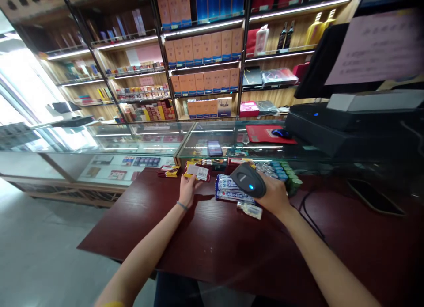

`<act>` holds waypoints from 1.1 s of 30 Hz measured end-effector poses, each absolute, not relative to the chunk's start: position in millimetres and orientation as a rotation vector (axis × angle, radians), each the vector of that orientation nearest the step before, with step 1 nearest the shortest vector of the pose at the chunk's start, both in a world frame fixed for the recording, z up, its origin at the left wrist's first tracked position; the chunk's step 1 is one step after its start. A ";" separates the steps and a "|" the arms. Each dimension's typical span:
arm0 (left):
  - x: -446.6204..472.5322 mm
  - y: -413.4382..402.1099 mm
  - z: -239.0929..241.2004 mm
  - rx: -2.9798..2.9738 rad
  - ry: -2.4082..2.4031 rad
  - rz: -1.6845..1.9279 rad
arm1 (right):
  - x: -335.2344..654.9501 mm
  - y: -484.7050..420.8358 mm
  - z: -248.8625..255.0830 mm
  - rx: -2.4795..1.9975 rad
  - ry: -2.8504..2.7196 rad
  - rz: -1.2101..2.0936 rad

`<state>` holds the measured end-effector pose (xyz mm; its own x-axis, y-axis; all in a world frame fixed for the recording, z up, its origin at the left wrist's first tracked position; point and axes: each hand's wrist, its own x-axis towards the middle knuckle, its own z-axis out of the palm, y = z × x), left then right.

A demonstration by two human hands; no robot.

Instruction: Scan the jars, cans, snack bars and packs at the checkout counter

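My left hand [187, 190] grips a small red and yellow snack packet [198, 171], its white barcode label facing up. In my right hand [274, 195] is a dark barcode scanner [247, 180] with a lit blue light, its head angled toward the packet. Beneath the scanner lie several blue and white packets [225, 190]. Nearer to me rests a small clear packet [251, 210] with pale contents. A stack of red and yellow packets [168, 171] sits left of my left hand. Green and blue cylindrical packs [291, 179] stand beyond my right hand.
A dark red wooden table [198, 236] spans the front, against a glass display counter [159, 137]. At right are a phone [374, 196], a black cable [306, 214] and a monitor [323, 59]. A mouse [280, 133] rests on a red mat [261, 134]. Stocked shelves [203, 66] line the back.
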<state>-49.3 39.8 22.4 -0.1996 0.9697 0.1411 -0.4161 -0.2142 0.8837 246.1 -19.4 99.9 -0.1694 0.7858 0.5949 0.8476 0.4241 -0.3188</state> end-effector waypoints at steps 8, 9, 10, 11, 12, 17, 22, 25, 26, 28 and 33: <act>-93.3 44.6 -3.1 0.632 0.870 1.709 | 173.3 -44.6 66.4 -1.060 -1.970 0.503; -94.7 46.2 -5.0 0.616 0.871 1.715 | 167.1 -46.4 62.7 -1.015 -1.978 0.560; -95.4 47.6 -6.6 0.613 0.875 1.716 | 162.2 -47.5 59.7 -0.983 -1.981 0.609; -95.6 48.7 -7.7 0.618 0.881 1.714 | 158.7 -48.1 57.3 -0.971 -1.979 0.650; -95.3 49.5 -8.5 0.623 0.884 1.709 | 156.5 -48.0 55.6 -0.983 -1.978 0.683; -90.8 49.3 -6.5 0.525 0.833 1.698 | 160.7 -43.0 50.7 -1.106 -2.095 0.667; -87.1 46.8 -2.4 0.463 0.782 1.685 | 168.4 -43.1 40.8 -1.304 -2.215 0.410; -85.6 45.3 -1.1 0.451 0.782 1.685 | 168.5 -46.2 39.3 -1.402 -2.247 0.268; -85.1 44.8 -0.7 0.448 0.782 1.687 | 168.1 -47.2 40.0 -1.420 -2.254 0.240; -84.3 44.1 0.1 0.449 0.764 1.695 | 167.7 -48.8 42.1 -1.437 -2.270 0.229; -85.0 45.2 -1.0 0.443 0.738 1.705 | 168.3 -51.4 43.3 -1.425 -2.269 0.281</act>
<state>-85.0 45.2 -1.0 -0.2610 0.9613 -0.0884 -0.7224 -0.1337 0.6784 168.3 -51.4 43.3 -0.3698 0.8922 0.2592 0.8020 0.4473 -0.3958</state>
